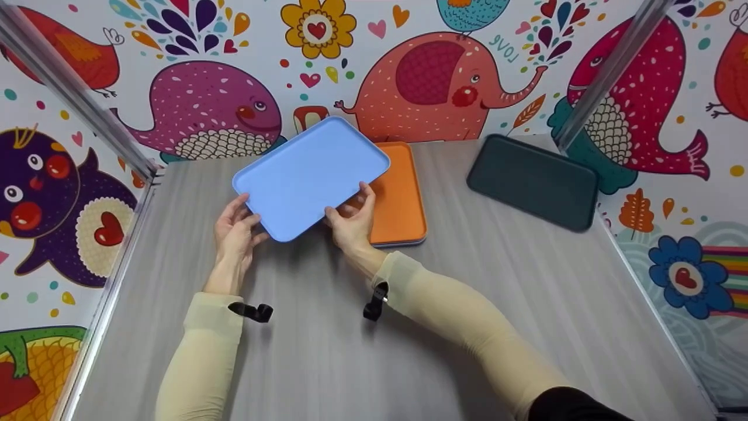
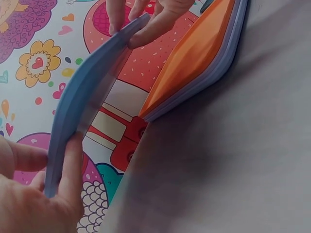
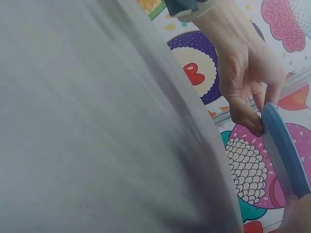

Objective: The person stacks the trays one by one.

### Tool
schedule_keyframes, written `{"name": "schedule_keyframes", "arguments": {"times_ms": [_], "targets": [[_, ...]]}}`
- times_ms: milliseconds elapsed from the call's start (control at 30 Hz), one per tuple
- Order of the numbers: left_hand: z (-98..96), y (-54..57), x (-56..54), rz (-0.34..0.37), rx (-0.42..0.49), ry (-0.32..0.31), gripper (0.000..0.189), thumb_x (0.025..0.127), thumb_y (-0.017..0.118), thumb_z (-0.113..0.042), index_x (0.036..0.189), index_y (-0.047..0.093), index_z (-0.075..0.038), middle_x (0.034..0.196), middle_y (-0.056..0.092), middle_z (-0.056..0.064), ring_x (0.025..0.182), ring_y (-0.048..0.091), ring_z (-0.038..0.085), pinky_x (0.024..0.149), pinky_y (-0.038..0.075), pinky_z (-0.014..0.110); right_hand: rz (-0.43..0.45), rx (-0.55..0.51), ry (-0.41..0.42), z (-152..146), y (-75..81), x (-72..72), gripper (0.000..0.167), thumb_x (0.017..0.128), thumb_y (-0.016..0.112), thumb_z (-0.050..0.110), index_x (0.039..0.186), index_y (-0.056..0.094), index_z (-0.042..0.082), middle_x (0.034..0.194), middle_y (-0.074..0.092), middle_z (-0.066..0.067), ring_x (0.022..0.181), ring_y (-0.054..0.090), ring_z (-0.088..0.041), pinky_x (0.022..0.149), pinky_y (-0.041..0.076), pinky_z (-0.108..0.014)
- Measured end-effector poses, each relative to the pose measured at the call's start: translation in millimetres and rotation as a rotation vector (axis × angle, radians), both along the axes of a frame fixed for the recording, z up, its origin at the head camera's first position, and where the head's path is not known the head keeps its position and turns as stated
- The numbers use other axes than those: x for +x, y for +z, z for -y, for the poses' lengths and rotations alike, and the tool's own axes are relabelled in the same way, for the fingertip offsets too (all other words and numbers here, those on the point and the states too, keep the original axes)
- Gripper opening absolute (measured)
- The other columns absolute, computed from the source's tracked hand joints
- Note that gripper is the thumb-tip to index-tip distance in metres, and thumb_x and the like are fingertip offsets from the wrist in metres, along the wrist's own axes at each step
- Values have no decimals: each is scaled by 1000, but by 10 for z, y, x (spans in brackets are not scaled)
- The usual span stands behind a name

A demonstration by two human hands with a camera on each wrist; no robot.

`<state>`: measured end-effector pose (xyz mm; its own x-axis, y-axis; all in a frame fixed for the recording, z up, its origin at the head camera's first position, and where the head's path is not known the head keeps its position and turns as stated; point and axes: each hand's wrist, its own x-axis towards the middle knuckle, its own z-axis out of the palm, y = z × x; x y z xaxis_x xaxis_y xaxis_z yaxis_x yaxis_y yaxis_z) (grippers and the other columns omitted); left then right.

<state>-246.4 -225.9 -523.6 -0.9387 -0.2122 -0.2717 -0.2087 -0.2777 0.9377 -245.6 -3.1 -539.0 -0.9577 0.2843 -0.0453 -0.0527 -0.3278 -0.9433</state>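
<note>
Both hands hold a light blue tray (image 1: 310,175) tilted above the table. My left hand (image 1: 235,231) pinches its near left end, thumb on top and fingers beneath. At the near right edge, my right hand (image 1: 353,225) grips the rim between thumb and fingers. In the left wrist view the blue tray (image 2: 82,92) appears edge-on, raised off the table. Partly hidden behind it, an orange tray (image 1: 400,199) lies on top of a stack, with pale bluish tray edges (image 2: 226,60) showing under it.
A dark green tray (image 1: 534,181) lies slanted at the back right of the grey table (image 1: 315,351). Walls printed with cartoon animals (image 1: 432,88) close off the back and sides. Metal posts (image 1: 613,76) stand at the back corners.
</note>
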Motion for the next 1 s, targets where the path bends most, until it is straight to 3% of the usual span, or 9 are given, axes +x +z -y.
{"name": "schedule_keyframes", "arguments": {"times_ms": [267, 400, 567, 667, 867, 1000], "targets": [[-66, 6, 7, -2, -7, 10, 63, 109, 54, 7, 167, 49, -18, 149, 60, 5, 117, 69, 18, 71, 67, 30, 73, -71, 17, -78, 26, -59, 93, 86, 74, -22, 163, 39, 19, 144, 49, -15, 89, 66, -20, 69, 64, -33], [-102, 1, 4, -5, -9, 7, 61, 110, 55, 6, 166, 51, -18, 155, 58, 7, 119, 69, 17, 72, 68, 31, 71, -84, 27, -135, 23, -90, 92, 86, 73, -22, 162, 39, 18, 144, 48, -15, 86, 67, -22, 70, 66, -37], [-113, -30, -6, -16, -48, -15, 60, 108, 59, 5, 164, 52, -16, 148, 61, 3, 120, 68, 15, 80, 70, 33, 63, -110, 38, -223, 42, -131, 93, 84, 74, -23, 160, 40, 19, 145, 48, -16, 85, 65, -23, 67, 66, -34], [-70, -35, -16, -21, -59, -37, 61, 108, 63, 2, 165, 50, -15, 145, 62, 2, 118, 69, 13, 87, 70, 34, 67, -116, 46, -303, 40, -153, 93, 83, 75, -22, 160, 41, 18, 143, 48, -15, 86, 65, -23, 65, 65, -31], [122, 18, -91, -25, -3, -25, 54, 109, 66, -3, 160, 53, -16, 135, 63, -2, 108, 70, 15, 80, 70, 28, 70, -127, 66, -477, 20, -186, 93, 81, 74, -22, 160, 43, 16, 133, 49, -12, 83, 66, -22, 64, 65, -30], [284, 86, -156, -26, 10, -40, 46, 111, 66, -10, 155, 56, -20, 133, 63, -4, 111, 72, 16, 83, 69, 28, 73, -122, 97, -595, 19, -208, 92, 81, 72, -20, 161, 44, 15, 128, 47, -9, 82, 66, -20, 64, 65, -31]]}}
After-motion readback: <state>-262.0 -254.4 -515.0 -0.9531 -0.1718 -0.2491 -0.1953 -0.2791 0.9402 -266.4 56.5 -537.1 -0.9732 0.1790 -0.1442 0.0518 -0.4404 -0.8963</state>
